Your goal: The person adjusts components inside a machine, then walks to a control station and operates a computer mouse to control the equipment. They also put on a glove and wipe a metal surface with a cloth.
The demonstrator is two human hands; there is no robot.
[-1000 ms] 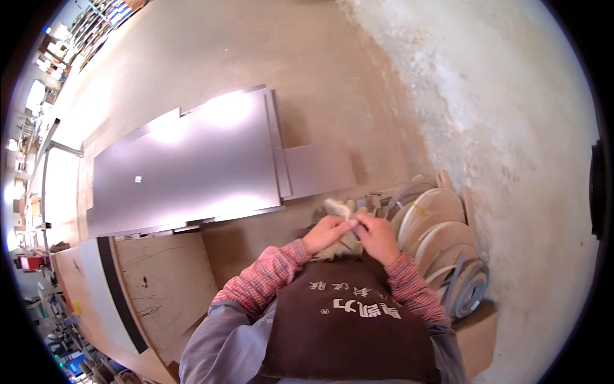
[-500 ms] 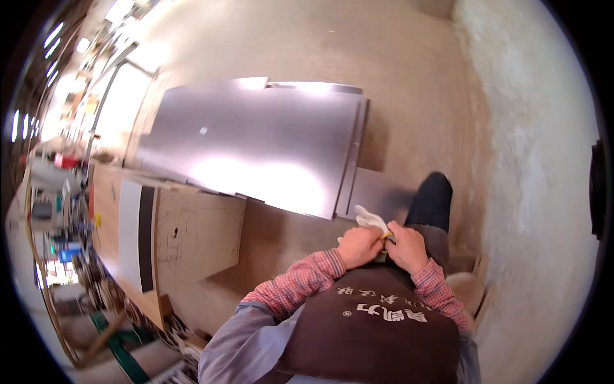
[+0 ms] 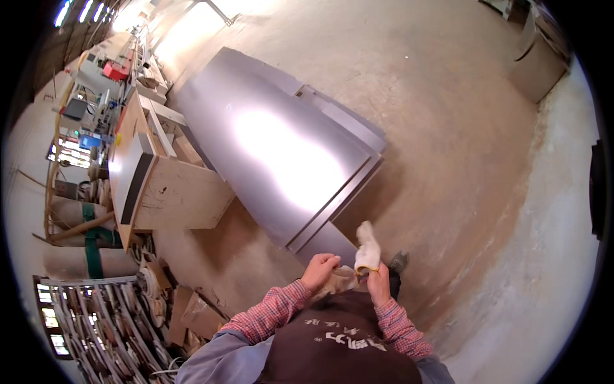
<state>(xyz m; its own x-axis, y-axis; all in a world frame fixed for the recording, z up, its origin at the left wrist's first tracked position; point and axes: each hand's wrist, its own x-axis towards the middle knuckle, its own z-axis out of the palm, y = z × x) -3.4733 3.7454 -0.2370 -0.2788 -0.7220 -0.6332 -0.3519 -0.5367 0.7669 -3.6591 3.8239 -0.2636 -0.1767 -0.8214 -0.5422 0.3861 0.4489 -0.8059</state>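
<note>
A white knit work glove (image 3: 366, 248) with a yellow cuff stands with its fingers upward, its cuff end in the closed fingers of my right hand (image 3: 380, 285). To the left, my left hand (image 3: 318, 271) is bare, with its fingers closed on the edge of a second pale work glove (image 3: 341, 280). This second glove hangs between my hands in front of the dark apron (image 3: 320, 339). Both hands are held at waist height, apart from each other.
A stack of grey metal sheets (image 3: 211, 96) lies ahead. A wooden workbench (image 3: 182, 201) stands to the left. Cardboard pieces (image 3: 198, 317) and a rack of curved strips (image 3: 96, 326) are at the lower left. A pale wall (image 3: 537, 256) runs along the right; a cardboard box (image 3: 539, 67) stands far right.
My hands have moved apart from each other. The yellow-cuffed glove now stands upright in my right hand. My view has turned, and the metal sheets and bench appear at a new angle.
</note>
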